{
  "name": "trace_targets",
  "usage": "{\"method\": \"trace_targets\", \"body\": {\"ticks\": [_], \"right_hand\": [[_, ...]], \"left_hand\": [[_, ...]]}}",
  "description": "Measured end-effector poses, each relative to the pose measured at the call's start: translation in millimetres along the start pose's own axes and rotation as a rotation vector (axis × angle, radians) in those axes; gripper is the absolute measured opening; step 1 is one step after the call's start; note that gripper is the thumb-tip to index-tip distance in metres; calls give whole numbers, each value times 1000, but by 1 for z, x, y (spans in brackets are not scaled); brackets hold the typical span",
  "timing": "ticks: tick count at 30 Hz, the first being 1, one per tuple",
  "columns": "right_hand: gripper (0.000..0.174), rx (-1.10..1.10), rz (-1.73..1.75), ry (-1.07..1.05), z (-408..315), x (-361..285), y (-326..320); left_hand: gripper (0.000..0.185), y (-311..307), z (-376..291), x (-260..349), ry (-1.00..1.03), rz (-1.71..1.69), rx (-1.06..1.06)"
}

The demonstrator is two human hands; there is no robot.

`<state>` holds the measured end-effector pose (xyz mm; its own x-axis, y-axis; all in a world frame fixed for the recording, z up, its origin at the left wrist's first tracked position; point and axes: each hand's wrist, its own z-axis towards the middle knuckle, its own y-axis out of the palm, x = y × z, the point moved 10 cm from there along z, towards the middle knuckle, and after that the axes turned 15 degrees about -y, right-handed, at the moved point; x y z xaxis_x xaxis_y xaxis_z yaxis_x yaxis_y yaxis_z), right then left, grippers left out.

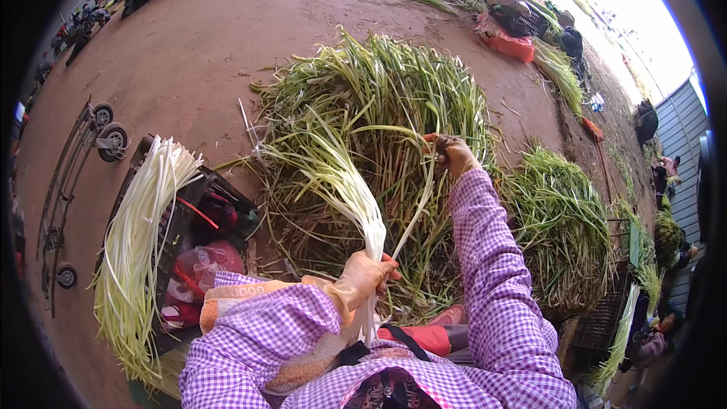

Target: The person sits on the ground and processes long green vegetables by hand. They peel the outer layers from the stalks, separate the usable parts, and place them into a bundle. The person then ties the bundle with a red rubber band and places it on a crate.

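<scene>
My left hand (pixel 360 278), in a pale glove, is closed around a bundle of white-stemmed leafy stalks (pixel 372 227); their yellow-green leaves fan up and to the left. A single pale stalk (pixel 419 210) runs from beside that hand up to my right hand (pixel 448 150), whose fingers pinch it near its leaves. Behind both hands stands a big heap of green leafy stalks (pixel 363 79). To the left, a thick bundle of cleaned pale stalks (pixel 142 227) lies across a black plastic crate (pixel 227 184).
A metal hand truck (pixel 62 199) lies at the left. Another heap of green stalks (pixel 559 227) stands at the right, near a dark crate (pixel 596 318). Pink plastic bags (pixel 207 264) sit by the left crate. People work at the far right, one a person in pink (pixel 670 166).
</scene>
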<state>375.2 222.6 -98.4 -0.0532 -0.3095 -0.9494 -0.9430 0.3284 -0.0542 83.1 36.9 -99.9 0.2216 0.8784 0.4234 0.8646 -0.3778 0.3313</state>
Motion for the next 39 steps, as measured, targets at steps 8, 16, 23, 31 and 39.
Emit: {"method": "trace_targets", "body": {"ticks": [8, 16, 23, 31, 39], "right_hand": [[40, 51, -1067, -187, -51, -22, 28], [22, 141, -216, 63, -50, 34, -21], [30, 119, -127, -47, -98, 22, -55], [35, -124, 355, -145, -179, 59, 44], [8, 943, 1166, -67, -178, 99, -91]], "left_hand": [[13, 6, 0, -1, 20, 44, 5], [13, 3, -1, 1, 34, 30, -3], [13, -4, -9, 31, 161, 59, -7], [13, -2, -7, 33, 175, 53, 11], [16, -7, -16, 43, 144, 139, -1]]}}
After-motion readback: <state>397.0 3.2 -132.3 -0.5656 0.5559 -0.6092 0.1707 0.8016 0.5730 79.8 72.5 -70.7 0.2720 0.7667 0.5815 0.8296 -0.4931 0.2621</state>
